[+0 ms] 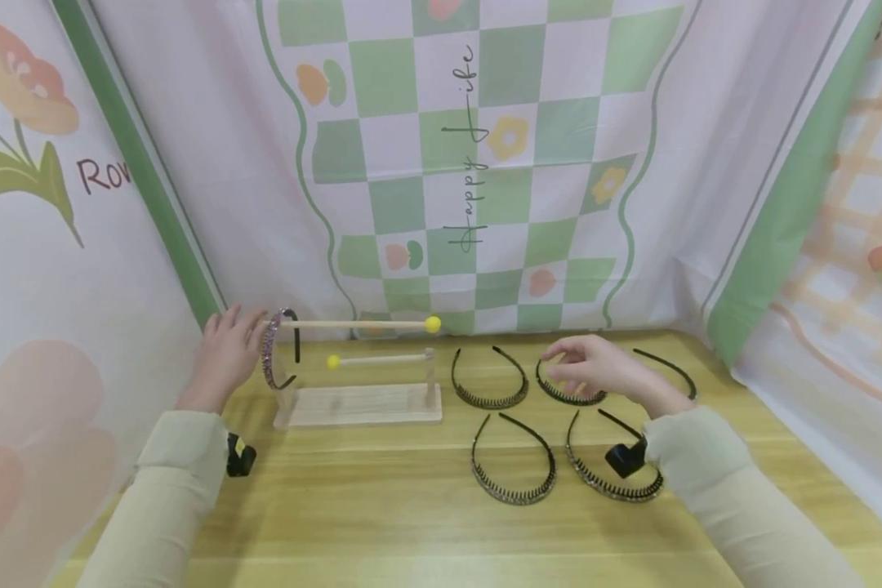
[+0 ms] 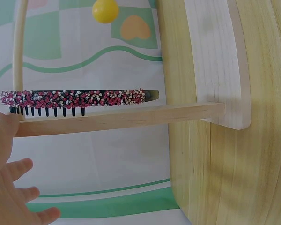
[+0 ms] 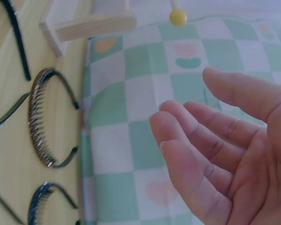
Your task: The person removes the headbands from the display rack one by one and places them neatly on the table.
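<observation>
A black toothed headband [image 1: 268, 353] covered in pink and silver stones hangs from the upper rod [image 1: 360, 325] of a wooden stand [image 1: 367, 406], close to its post. My left hand [image 1: 228, 347] is at the rod's left end. In the left wrist view its thumb side meets the top of the post [image 2: 131, 120], beside the headband's upper end, and the other fingers are spread. My right hand [image 1: 591, 367] hovers over the headbands on the right, fingers loosely bent, nothing in it. It partly hides a back-row headband [image 1: 572, 399].
More dark toothed headbands lie on the wooden table: one beside the stand [image 1: 490, 403], one at the far right [image 1: 669, 363], and two in front, a left one [image 1: 514, 496] and a right one [image 1: 610, 492]. A lower rod [image 1: 382, 358] ends in a yellow ball. Curtains [image 1: 514, 163] hang behind.
</observation>
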Available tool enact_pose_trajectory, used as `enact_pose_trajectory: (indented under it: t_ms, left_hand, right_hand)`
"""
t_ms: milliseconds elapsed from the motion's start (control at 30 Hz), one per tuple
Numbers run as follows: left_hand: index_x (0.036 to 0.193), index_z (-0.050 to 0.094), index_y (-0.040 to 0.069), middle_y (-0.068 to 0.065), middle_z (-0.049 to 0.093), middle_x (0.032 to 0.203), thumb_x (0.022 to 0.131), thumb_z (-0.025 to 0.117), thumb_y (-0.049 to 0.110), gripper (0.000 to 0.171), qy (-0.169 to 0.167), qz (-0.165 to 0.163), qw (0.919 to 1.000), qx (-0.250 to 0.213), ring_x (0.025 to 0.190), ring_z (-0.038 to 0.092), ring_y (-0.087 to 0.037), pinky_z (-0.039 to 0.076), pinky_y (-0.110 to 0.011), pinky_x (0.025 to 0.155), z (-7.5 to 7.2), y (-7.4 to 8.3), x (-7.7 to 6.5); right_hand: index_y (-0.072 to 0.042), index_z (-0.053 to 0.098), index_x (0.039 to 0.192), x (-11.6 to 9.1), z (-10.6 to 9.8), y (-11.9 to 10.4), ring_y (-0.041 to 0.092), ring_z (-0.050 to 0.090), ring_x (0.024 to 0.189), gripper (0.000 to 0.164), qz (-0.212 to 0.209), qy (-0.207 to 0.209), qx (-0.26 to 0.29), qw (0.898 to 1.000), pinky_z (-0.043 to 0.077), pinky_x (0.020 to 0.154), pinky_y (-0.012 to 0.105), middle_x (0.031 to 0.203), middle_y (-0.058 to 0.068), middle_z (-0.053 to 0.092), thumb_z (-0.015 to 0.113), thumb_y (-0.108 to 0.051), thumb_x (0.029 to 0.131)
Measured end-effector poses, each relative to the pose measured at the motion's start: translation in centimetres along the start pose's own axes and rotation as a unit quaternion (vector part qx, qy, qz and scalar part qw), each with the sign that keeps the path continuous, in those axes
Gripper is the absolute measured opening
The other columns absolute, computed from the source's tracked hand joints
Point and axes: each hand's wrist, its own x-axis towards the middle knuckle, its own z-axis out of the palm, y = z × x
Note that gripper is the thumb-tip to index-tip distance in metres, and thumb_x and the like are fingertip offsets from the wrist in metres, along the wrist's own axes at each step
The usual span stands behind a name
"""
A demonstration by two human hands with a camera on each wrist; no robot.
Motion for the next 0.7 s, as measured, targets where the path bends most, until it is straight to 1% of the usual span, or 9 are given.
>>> enact_pose_trajectory:
  t_ms: [267,433,500,600,700]
  left_hand:
    - [0.141,0.032,0.008,-0.030,0.011,0.146,0.100,0.022,0.042,0.054,-0.003,-0.001,1.0000,0.003,0.128,0.005,-0.056,0.007,-0.072,0.096,0.1,-0.1,0.0]
    - [0.141,0.032,0.009,-0.030,0.010,0.146,0.100,0.021,0.042,0.053,-0.005,-0.003,1.0000,0.002,0.128,0.005,-0.056,0.007,-0.073,0.095,0.1,-0.2,0.1]
    - [0.141,0.032,0.009,-0.030,0.010,0.146,0.100,0.021,0.042,0.053,-0.006,-0.003,1.0000,0.001,0.128,0.004,-0.056,0.007,-0.073,0.095,0.1,-0.1,0.0]
    - [0.141,0.032,0.009,-0.030,0.010,0.146,0.100,0.022,0.042,0.053,-0.005,-0.003,1.0000,0.001,0.128,0.004,-0.056,0.006,-0.073,0.095,0.0,0.0,0.0]
    - [0.141,0.033,0.009,-0.030,0.010,0.146,0.100,0.022,0.042,0.053,-0.003,-0.002,1.0000,0.002,0.128,0.005,-0.056,0.007,-0.072,0.095,-0.1,0.0,-0.1]
  right_hand:
    - [0.005,0.047,0.126,1.9,0.5,-3.0,0.026,0.061,0.076,0.050,-0.021,-0.022,-0.020,0.999,0.055,0.066,0.035,0.090,0.010,0.062,0.061,-0.026,0.089]
    - [0.002,0.047,0.127,3.2,0.8,-4.4,0.025,0.060,0.077,0.048,-0.025,-0.023,-0.008,0.999,0.055,0.068,0.038,0.094,0.011,0.062,0.061,-0.024,0.089]
    - [0.000,0.047,0.128,3.7,0.9,-4.9,0.028,0.060,0.078,0.046,-0.028,-0.023,-0.003,0.999,0.055,0.068,0.039,0.095,0.011,0.063,0.060,-0.023,0.090]
    - [-0.001,0.045,0.130,4.4,1.3,-5.7,0.031,0.061,0.079,0.047,-0.039,-0.020,-0.001,0.999,0.055,0.066,0.037,0.096,0.012,0.063,0.060,-0.022,0.090]
    - [-0.003,0.043,0.132,5.1,1.7,-6.5,0.030,0.061,0.077,0.048,-0.048,-0.015,0.008,0.999,0.055,0.065,0.035,0.094,0.013,0.063,0.060,-0.020,0.090]
